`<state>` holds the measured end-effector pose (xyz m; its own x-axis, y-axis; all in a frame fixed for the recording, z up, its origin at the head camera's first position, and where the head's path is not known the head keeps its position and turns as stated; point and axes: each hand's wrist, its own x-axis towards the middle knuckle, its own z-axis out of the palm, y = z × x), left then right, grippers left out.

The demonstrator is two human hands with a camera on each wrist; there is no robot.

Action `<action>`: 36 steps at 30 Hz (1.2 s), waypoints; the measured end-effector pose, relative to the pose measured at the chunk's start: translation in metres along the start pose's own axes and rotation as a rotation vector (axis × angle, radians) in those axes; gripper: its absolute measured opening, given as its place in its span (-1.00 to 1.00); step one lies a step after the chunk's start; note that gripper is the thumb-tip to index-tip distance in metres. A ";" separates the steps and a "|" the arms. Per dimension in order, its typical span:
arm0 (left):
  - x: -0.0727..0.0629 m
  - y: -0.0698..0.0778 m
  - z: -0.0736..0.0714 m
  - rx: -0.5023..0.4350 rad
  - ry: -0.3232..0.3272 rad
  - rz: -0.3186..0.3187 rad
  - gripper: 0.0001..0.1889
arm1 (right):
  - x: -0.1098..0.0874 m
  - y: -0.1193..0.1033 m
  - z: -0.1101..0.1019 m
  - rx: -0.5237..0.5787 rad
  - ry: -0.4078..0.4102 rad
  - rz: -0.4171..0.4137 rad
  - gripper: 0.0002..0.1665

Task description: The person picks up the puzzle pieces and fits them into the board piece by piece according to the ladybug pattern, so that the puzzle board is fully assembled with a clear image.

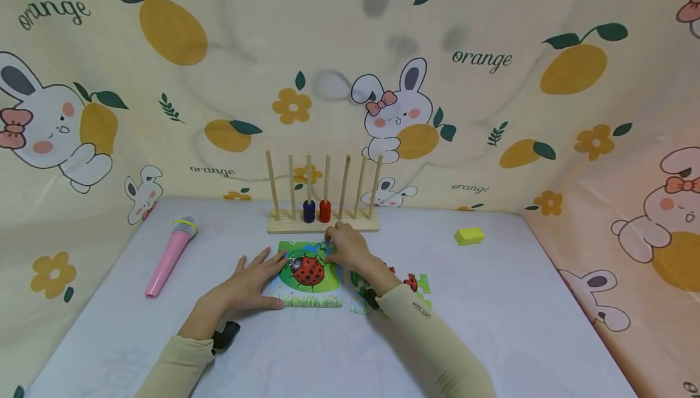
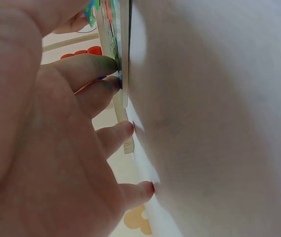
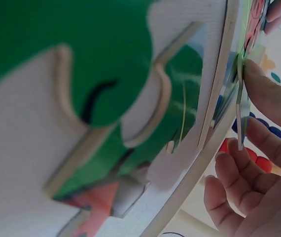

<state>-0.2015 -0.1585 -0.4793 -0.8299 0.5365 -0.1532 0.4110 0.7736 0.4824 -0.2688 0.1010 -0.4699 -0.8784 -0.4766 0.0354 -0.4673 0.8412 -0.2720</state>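
Observation:
A square ladybug picture puzzle (image 1: 308,271) lies flat on the white table, its upper right corner partly hidden by fingers. My left hand (image 1: 246,284) has its fingers spread at the puzzle's left side; in the left wrist view two fingertips touch the board's edge. At the upper right corner, my right hand (image 1: 350,247) pinches a thin puzzle piece (image 3: 239,103) between thumb and fingers, tilted above the board. Loose puzzle pieces (image 1: 424,284) with green and red print lie to the right, partly covered by the right forearm.
Behind the puzzle stands a wooden rack (image 1: 279,225) of upright pegs, with blue beads (image 1: 308,211) and red beads (image 1: 325,211). A pink toy microphone (image 1: 171,258) lies at the left. A yellow block (image 1: 469,236) sits at the right. Printed cloth hangs behind.

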 end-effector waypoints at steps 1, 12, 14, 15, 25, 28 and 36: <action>0.000 0.000 0.000 0.001 0.000 -0.001 0.04 | 0.000 0.000 0.000 -0.004 0.001 -0.001 -0.50; 0.001 -0.006 0.004 0.014 0.009 0.011 0.06 | -0.001 -0.003 0.000 -0.040 -0.027 -0.001 -0.45; 0.002 -0.007 0.005 0.022 0.016 0.023 0.06 | -0.001 -0.004 -0.001 -0.045 -0.032 0.003 -0.44; 0.002 -0.008 0.006 0.024 0.020 0.028 0.06 | -0.001 -0.004 -0.001 -0.047 -0.032 0.005 -0.44; 0.002 -0.008 0.005 0.026 0.017 0.027 0.06 | -0.001 -0.005 -0.001 -0.033 -0.024 0.002 -0.45; 0.002 -0.009 0.005 0.029 0.017 0.027 0.06 | -0.001 -0.005 -0.001 -0.019 -0.020 0.006 -0.46; 0.002 -0.008 0.005 0.026 0.021 0.034 0.06 | 0.000 -0.009 -0.003 -0.040 -0.040 0.024 -0.51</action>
<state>-0.2047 -0.1623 -0.4874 -0.8228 0.5558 -0.1187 0.4489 0.7636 0.4642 -0.2646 0.0938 -0.4647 -0.8853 -0.4650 -0.0099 -0.4501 0.8619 -0.2334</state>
